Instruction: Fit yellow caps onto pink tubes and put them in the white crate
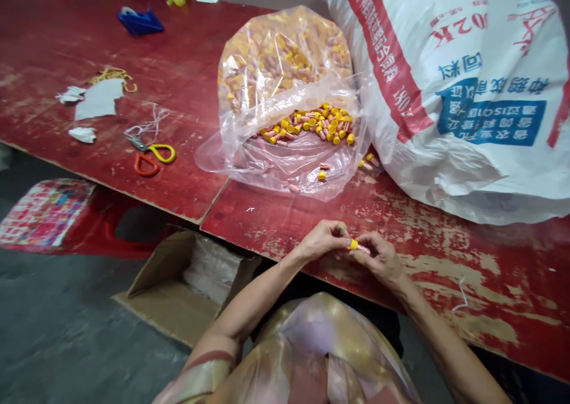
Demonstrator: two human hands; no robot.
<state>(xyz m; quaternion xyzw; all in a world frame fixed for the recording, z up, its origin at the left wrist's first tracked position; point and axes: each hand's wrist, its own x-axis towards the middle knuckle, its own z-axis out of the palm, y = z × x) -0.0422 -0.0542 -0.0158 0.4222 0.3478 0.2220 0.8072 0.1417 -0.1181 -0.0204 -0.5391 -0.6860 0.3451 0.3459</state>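
Both hands meet over the near edge of the worn red table (445, 255). My left hand (321, 239) pinches a small yellow cap (353, 244), its fingers closed. My right hand (378, 257) grips the pink piece (363, 249) joined to that cap, fingers curled round it. Beyond the hands lies an open clear plastic bag (285, 95) full of yellow and pink capped pieces (312, 125). Loose pieces lie at the bag's mouth (321, 175).
A big white woven sack (467, 95) with red and blue print lies at the right. Scissors (151, 153) with yellow and orange handles, string and paper scraps (98, 98) lie at the left. An open cardboard box (182, 285) sits on the floor below the table edge.
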